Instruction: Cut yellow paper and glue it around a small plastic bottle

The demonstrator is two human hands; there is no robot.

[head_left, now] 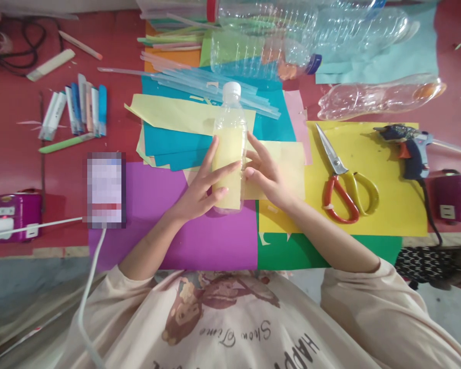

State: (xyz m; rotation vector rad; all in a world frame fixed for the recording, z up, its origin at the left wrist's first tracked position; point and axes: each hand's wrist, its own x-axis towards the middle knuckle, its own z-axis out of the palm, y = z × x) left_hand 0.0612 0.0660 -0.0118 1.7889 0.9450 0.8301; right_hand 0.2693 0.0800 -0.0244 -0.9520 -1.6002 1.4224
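Note:
A small clear plastic bottle (229, 130) with a white cap lies on the coloured papers in the middle of the table, its body wrapped in pale yellow paper (280, 164) that trails off to the right. My left hand (200, 189) lies on the bottle's left side, fingers spread over the paper wrap. My right hand (267, 171) presses the paper against the bottle's right side with bent fingers. Purple paper (157, 205) lies under my left hand, and a yellow sheet (388, 205) to the right of my right hand.
Red-handled scissors (340, 177) and a blue glue gun (409, 146) rest on the yellow sheet at right. Empty clear bottles (376, 95) and straws (200, 84) lie at the back. Markers (79, 110) sit at left, a phone (106, 189) beside the purple paper, purple power strips (17, 212) at both edges.

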